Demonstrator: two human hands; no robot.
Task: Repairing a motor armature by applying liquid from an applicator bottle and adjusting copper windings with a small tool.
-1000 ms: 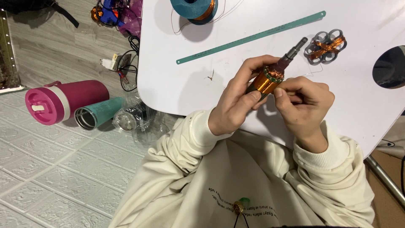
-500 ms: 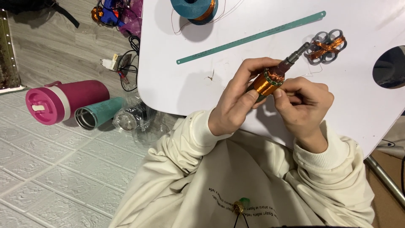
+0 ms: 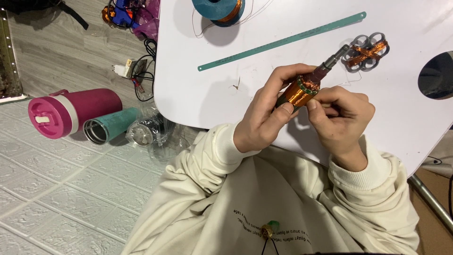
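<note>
You see a shiny orange copper coil (image 3: 298, 94) with a grey metal stick. The table (image 3: 198, 94) is white. The long ruler (image 3: 283, 41) is green. The wire spool (image 3: 218, 8) is blue. On the floor lie a pink bottle (image 3: 73, 112) and a teal cup (image 3: 112, 125). Your sweater (image 3: 264, 198) is cream.

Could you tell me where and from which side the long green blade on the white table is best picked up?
Pinch the green blade near its middle, from above, across its narrow width: it lies flat on the white table, thin and bare along its length, its holed ends offering little grip.
</note>
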